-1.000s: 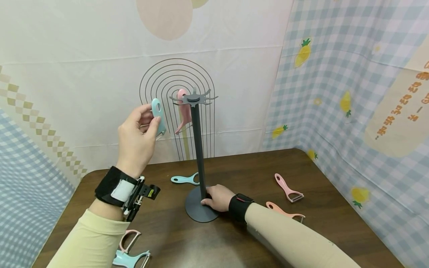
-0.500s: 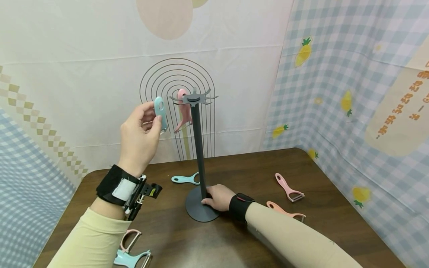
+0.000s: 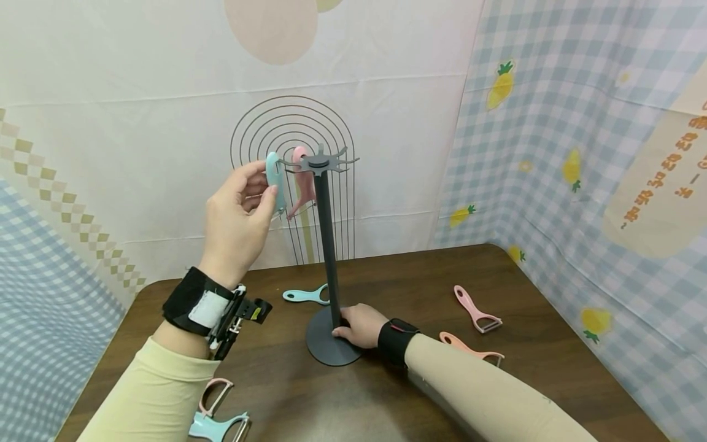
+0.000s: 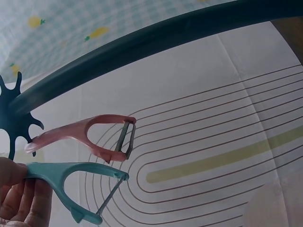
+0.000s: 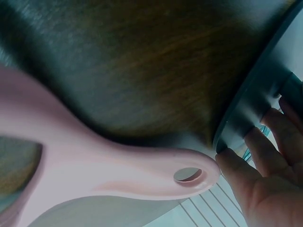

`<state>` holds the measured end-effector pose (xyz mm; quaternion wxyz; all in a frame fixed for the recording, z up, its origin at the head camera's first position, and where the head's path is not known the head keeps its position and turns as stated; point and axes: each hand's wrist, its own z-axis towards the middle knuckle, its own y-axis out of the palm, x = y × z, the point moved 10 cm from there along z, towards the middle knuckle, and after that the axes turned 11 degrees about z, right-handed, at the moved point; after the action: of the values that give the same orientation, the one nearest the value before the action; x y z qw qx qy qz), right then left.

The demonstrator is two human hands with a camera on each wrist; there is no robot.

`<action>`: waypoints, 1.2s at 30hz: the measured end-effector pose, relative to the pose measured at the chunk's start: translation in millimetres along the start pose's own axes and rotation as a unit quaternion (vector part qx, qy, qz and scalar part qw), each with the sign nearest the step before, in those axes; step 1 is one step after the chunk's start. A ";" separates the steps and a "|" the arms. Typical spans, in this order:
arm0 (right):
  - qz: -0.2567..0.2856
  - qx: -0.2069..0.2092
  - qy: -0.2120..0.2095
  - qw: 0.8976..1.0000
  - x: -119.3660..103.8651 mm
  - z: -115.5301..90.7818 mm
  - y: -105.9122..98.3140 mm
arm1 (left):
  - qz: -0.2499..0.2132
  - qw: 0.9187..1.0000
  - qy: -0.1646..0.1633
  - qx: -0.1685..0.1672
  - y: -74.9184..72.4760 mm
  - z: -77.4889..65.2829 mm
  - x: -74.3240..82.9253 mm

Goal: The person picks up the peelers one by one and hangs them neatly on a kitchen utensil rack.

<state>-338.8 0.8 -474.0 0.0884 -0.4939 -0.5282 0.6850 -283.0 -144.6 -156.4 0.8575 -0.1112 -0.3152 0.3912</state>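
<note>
A light blue Y-shaped peeler (image 3: pixel 275 178) is pinched between the thumb and fingers of my left hand (image 3: pixel 237 218), blade end down. Its handle top is right at the tip of a left hook on the dark grey hook stand (image 3: pixel 327 233). In the left wrist view, my fingers cover the handle end of the blue peeler (image 4: pixel 57 172). A pink peeler (image 3: pixel 305 187) hangs from a neighbouring hook, just behind it. My right hand (image 3: pixel 363 325) holds the stand low down, thumb and fingers at the foot of the pole and fingertips on the round base (image 5: pixel 246 109).
On the wooden table (image 3: pixel 397 393) lie another blue peeler (image 3: pixel 302 296) behind the stand, a pink peeler (image 3: pixel 474 310) and an orange peeler (image 3: pixel 466 348) on the right. At the front left, a pink peeler (image 3: pixel 212 399) lies by a blue one (image 3: pixel 218 426).
My left hand has moved right and slightly up with the blue peeler, bringing its handle top to the hook tip. The right hand and stand stay in place.
</note>
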 end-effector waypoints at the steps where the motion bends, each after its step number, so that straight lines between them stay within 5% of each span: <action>1: 0.001 0.000 0.000 1.000 0.0 0.0 0.1 | -0.002 1.000 0.001 -0.002 0.3 0.1 0.6; 26: 0.000 0.005 -0.004 1.000 4.5 1.3 4.1 | 0.018 0.998 0.047 -0.030 6.2 -5.2 6.6; 36: -0.001 0.009 -0.007 1.000 3.7 0.3 3.2 | 0.072 0.990 0.036 -0.112 23.3 -28.4 -28.1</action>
<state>-339.6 1.6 -478.8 0.0900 -0.4876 -0.5231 0.6932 -293.1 -148.3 -201.4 0.8200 -0.2431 -0.3175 0.4095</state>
